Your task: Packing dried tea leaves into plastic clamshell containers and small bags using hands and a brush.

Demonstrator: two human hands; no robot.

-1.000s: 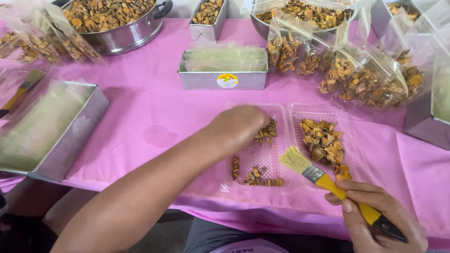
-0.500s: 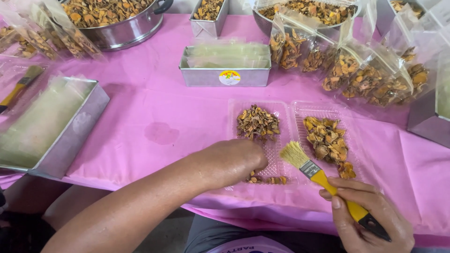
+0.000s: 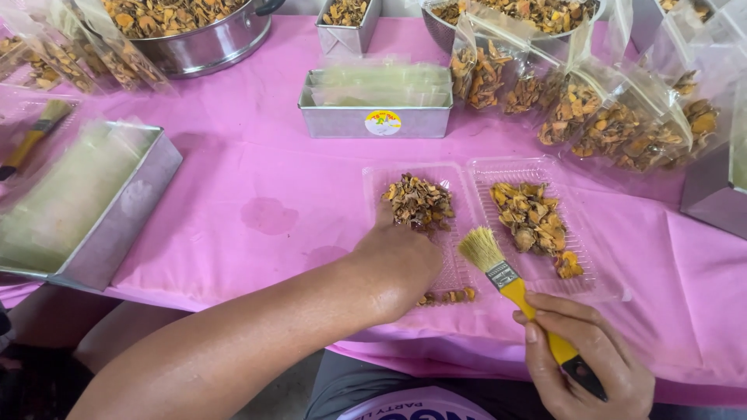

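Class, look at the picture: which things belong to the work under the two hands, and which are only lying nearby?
In use:
left hand on the clear tray
pile of dried pieces
right hand holding the yellow-handled brush

Lying about:
spare brush
steel pot
filled bags
tin of empty bags
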